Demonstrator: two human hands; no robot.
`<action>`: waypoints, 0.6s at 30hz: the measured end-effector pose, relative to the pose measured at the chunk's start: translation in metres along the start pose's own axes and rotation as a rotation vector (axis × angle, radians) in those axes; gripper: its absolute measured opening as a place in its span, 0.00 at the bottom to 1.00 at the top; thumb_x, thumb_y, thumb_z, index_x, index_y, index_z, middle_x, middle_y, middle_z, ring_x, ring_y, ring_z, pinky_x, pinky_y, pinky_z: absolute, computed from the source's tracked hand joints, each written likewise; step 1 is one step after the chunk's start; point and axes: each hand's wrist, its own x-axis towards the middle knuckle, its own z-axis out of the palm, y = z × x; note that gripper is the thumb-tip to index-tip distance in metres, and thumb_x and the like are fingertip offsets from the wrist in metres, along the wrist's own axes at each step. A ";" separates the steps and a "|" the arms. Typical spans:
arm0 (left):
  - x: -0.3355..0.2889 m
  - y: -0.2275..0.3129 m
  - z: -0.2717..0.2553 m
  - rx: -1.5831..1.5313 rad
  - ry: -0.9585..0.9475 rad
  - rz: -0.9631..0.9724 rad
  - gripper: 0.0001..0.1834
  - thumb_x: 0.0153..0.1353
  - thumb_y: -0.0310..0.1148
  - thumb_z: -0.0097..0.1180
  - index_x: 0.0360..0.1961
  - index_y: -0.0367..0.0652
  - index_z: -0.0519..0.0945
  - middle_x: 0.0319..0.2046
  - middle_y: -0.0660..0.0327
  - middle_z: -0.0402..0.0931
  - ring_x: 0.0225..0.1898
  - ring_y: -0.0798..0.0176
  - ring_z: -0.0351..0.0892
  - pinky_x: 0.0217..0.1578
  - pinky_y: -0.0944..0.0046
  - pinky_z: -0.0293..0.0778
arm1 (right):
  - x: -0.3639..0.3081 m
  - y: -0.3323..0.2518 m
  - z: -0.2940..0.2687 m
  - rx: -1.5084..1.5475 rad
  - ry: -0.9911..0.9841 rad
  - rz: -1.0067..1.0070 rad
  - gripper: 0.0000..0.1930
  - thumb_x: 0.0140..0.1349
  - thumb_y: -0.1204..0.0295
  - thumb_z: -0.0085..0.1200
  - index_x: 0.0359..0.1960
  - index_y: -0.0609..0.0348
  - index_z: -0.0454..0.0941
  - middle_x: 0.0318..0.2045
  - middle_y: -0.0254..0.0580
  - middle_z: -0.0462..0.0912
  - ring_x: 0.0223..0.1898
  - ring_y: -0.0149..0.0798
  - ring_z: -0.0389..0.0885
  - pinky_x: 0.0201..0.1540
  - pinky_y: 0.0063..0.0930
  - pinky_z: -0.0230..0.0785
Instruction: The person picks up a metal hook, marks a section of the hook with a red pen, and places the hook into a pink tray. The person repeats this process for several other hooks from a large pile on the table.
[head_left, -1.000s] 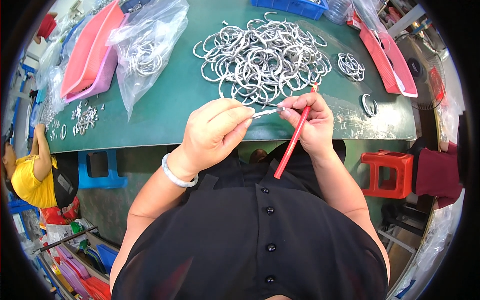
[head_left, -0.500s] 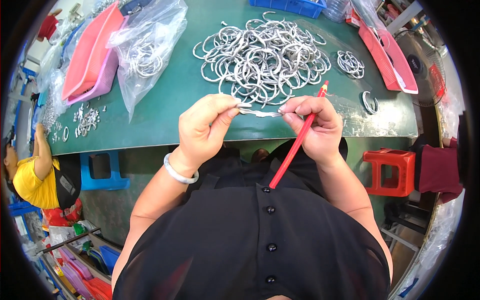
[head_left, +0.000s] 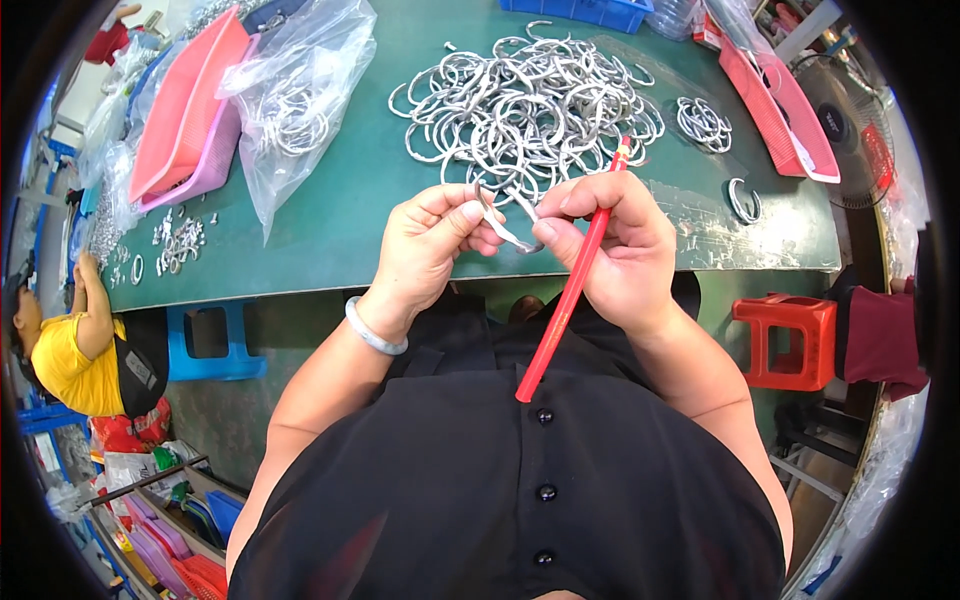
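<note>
Between my two hands, above the table's near edge, is a silvery open bangle (head_left: 508,232), tilted so that its curve faces me. My left hand (head_left: 435,232) pinches one side of it between thumb and fingers. The fingertips of my right hand (head_left: 622,245) hold its other side. A red pencil (head_left: 570,300) lies through my right hand, tucked between the fingers, its tip pointing away and its blunt end toward my chest. Just beyond my hands lies a big heap of similar silvery open bangles (head_left: 530,105).
A smaller pile of bangles (head_left: 704,125) and a few separate bangles (head_left: 743,202) lie right. Left are a clear plastic bag (head_left: 295,110), pink baskets (head_left: 190,110) and small metal pieces (head_left: 180,240). A red stool (head_left: 785,342) stands right; a person in yellow (head_left: 75,360) sits left.
The bangle has turned from edge-on to showing its curve. My left hand has shifted slightly right, and my right hand has moved left with the pencil.
</note>
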 end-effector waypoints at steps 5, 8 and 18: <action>0.002 0.005 0.000 -0.077 0.011 -0.127 0.07 0.59 0.28 0.48 0.36 0.35 0.73 0.25 0.60 0.75 0.24 0.70 0.75 0.26 0.73 0.72 | 0.008 0.010 -0.011 0.173 0.042 0.303 0.08 0.51 0.80 0.55 0.29 0.60 0.68 0.24 0.33 0.73 0.26 0.23 0.71 0.29 0.15 0.64; 0.003 0.007 0.000 -0.068 0.055 -0.222 0.06 0.59 0.29 0.48 0.31 0.37 0.73 0.23 0.62 0.74 0.21 0.72 0.72 0.23 0.76 0.68 | 0.008 0.022 -0.018 0.309 0.053 0.437 0.07 0.52 0.79 0.54 0.30 0.59 0.67 0.24 0.35 0.74 0.25 0.25 0.73 0.28 0.16 0.65; 0.006 0.008 0.003 -0.027 0.133 -0.277 0.05 0.57 0.29 0.49 0.29 0.38 0.73 0.21 0.64 0.73 0.19 0.73 0.70 0.21 0.76 0.66 | 0.001 0.036 -0.024 0.403 0.067 0.560 0.07 0.54 0.79 0.52 0.31 0.59 0.67 0.24 0.37 0.75 0.24 0.28 0.74 0.26 0.17 0.66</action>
